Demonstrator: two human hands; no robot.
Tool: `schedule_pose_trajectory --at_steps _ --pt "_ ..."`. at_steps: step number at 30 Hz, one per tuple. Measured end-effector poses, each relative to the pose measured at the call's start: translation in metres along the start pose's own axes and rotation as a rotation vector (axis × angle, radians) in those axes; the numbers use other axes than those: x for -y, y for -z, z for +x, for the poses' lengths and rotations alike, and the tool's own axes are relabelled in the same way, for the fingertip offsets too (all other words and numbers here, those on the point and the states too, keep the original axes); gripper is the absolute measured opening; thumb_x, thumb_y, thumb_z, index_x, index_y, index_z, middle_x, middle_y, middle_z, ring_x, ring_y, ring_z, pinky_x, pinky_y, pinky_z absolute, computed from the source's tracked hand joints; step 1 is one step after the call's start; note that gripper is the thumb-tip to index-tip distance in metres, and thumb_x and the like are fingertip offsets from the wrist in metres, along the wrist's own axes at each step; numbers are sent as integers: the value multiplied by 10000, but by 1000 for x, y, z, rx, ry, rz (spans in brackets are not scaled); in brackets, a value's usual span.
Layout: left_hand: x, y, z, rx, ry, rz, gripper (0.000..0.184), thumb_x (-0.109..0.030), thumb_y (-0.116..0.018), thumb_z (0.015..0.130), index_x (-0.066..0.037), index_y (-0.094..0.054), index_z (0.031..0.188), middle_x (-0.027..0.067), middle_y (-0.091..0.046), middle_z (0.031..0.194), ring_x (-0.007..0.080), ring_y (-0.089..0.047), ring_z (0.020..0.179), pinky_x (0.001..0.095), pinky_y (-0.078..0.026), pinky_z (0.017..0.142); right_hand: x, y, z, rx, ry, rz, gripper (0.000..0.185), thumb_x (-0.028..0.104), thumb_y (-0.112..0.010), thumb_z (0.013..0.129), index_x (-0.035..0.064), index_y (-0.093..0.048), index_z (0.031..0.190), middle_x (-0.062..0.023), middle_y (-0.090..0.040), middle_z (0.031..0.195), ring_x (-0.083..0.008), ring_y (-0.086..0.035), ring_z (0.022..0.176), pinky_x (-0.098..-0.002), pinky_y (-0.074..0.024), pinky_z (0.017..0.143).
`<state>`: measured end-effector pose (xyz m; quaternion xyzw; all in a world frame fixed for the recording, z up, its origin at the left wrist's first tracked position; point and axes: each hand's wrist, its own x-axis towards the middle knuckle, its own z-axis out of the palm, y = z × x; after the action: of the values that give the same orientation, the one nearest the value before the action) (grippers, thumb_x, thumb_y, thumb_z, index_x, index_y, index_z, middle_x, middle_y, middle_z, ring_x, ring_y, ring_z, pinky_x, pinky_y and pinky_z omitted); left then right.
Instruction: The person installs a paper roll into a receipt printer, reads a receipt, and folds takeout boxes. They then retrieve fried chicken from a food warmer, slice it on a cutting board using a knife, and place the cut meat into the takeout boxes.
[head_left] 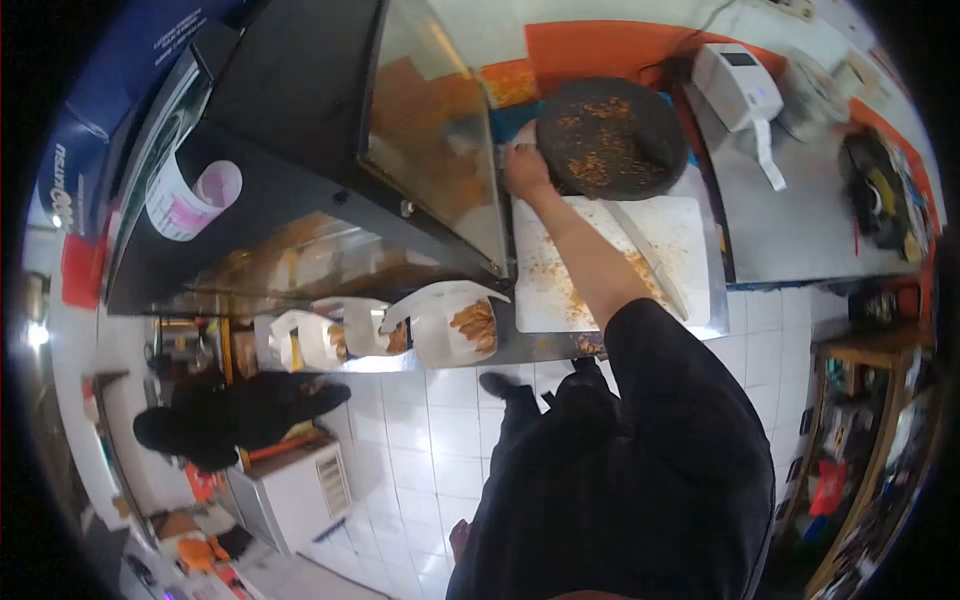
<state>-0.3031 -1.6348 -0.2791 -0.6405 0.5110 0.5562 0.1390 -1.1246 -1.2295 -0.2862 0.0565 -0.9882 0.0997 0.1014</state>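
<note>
My right hand (526,172) is at the left edge of a round dark board (612,140) scattered with brown crumbs. Its fingers look curled, and what they hold is hidden. Blue material shows beside that hand. Below my forearm lies a white cutting board (540,300) with crumbs, and a long knife (650,262) rests diagonally on it. To the left, white open boxes (440,335) hold brown sliced food (474,326). My left hand (460,539) hangs low beside my body, only partly visible, touching nothing that I can see.
A glass-fronted cabinet (430,130) stands left of the boards. A white printer (738,85) with a paper strip sits on the metal counter (800,230). A person in dark clothing (240,415) is at lower left, near a white appliance (290,500). Wooden shelves (865,390) stand at right.
</note>
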Motion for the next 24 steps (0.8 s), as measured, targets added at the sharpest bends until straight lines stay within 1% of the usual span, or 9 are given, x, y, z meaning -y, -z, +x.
schedule_pose_trajectory --at_steps 2,5,8,10,12,14,17,18,24 --pt "28 4 -23 -20 28 -18 367 -129 -534 991 -34 -481 1342 144 -686 1018 267 -687 862 375 -560 680 0 53 2 233 -37 63 331 115 -595 885 -5 -611 1193 -259 -669 1142 -357 -597 1207 -462 -508 943" --pt "53 8 -40 -3 45 -33 411 -116 -530 992 -33 -462 1390 157 -700 1051 280 -707 888 380 -578 706 -9 63 -13 255 78 54 251 110 -601 889 20 -641 1121 -223 -690 1124 -344 -666 1086 -441 -539 872" --pt "45 -4 -23 59 -15 -14 457 -103 -525 994 -32 -444 1437 170 -714 1083 294 -727 914 384 -596 733 -22 45 -22 -128 276 -16 176 95 -609 883 19 -675 1027 -202 -719 1008 -364 -709 947 -444 -559 828" --pt "18 -23 -38 105 -126 185 470 -67 -573 968 -26 -459 1422 173 -714 1104 270 -726 911 372 -587 710 -27 22 -10 131 175 69 136 80 -631 857 17 -696 959 -205 -718 1004 -385 -708 951 -479 -561 835" --pt "21 -7 -2 297 -270 148 421 -68 -579 968 -32 -521 1383 134 -730 1058 233 -733 872 345 -574 689 -35 21 -1 289 148 115 337 38 -672 784 0 -631 1116 -251 -681 1070 -418 -665 1035 -476 -547 881" --pt "18 -12 5 148 -485 290 379 -100 -589 971 -22 -562 1341 126 -734 1025 217 -734 848 333 -575 698 -38 8 7 228 209 114 313 84 -715 785 17 -658 1086 -222 -709 946 -441 -682 976 -477 -553 859" --pt "10 -24 -29 24 -671 304 385 -127 -615 968 -15 -571 1334 154 -728 1062 204 -734 859 325 -578 718 -32 41 -21 -76 110 471 300 140 -772 770 12 -676 1024 -216 -713 853 -435 -702 880 -456 -561 805" --pt "5 -31 -51 29 -683 334 384 -137 -630 965 -12 -582 1325 161 -724 1084 206 -729 895 329 -576 753 -26 76 -52 -96 32 648 290 158 -798 758 2 -685 975 -170 -735 856 -348 -724 856 -420 -564 748" --pt "-81 -111 -194 182 -1109 417 343 -39 -652 924 -28 -642 1266 170 -696 1108 289 -681 1018 362 -527 881 64 171 -348 321 -83 1648 213 74 -605 949 25 -689 1139 -131 -705 1217 -198 -686 1040 -309 -504 936"
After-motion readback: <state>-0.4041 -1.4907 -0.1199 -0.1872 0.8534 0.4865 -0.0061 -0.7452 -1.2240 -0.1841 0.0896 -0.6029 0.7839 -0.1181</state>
